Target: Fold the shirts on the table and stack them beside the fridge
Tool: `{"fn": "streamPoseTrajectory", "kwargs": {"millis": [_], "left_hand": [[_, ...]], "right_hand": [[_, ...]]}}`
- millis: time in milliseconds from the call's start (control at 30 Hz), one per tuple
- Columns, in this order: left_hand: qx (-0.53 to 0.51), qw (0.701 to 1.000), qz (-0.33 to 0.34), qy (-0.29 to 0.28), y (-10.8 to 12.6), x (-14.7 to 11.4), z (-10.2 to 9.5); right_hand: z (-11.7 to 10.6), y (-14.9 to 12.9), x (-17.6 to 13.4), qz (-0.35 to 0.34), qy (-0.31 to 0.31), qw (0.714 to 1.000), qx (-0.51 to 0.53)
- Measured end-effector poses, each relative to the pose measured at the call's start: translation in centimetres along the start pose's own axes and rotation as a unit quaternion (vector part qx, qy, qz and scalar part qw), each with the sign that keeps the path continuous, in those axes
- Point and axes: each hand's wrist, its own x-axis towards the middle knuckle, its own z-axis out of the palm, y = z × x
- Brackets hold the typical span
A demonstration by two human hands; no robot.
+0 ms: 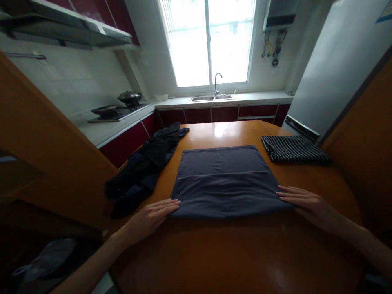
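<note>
A dark grey-blue garment [225,192], folded into a broad rectangle, lies on the wooden table in front of me. Its near part is doubled over, leaving a crosswise edge about midway; which kind of garment it is cannot be made out. At the near left corner, my left hand [154,214] has its fingers together on the fabric. My right hand [309,204] holds the near right corner, with extended fingers over the top and the thumb hidden below. Both hands appear closed on the cloth's edge.
Dark crumpled clothes [147,167] lie along the left side of the table [232,253]. A folded black-and-white striped garment [295,149] rests at the back right. Beyond are a counter with a sink [211,98], a stove with pans [130,97], and a fridge [333,65].
</note>
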Motion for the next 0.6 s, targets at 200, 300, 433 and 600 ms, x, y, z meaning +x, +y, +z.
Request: {"fn": "streamPoseTrajectory", "kwargs": {"millis": [200, 300, 433, 600], "left_hand": [[-0.118, 0.988, -0.099, -0.004, 2.2, -0.3, -3.9], [-0.158, 0.972, -0.171, 0.034, 2.8, 1.1, -5.8], [-0.202, 0.937, -0.262, 0.111, 1.2, 4.3, -7.1], [-0.277, 0.894, -0.303, 0.181, -4.4, 9.9, -5.8]], "right_hand": [[-4.3, -2.2, 0.1, 0.072, 0.003, 0.99, 0.121], [-6.5, -2.5, 1.7, 0.104, 0.032, 0.98, 0.166], [-7.8, -1.3, 5.4, 0.174, 0.092, 0.959, 0.206], [-6.2, 2.1, 12.0, 0.272, 0.161, 0.919, 0.237]]}}
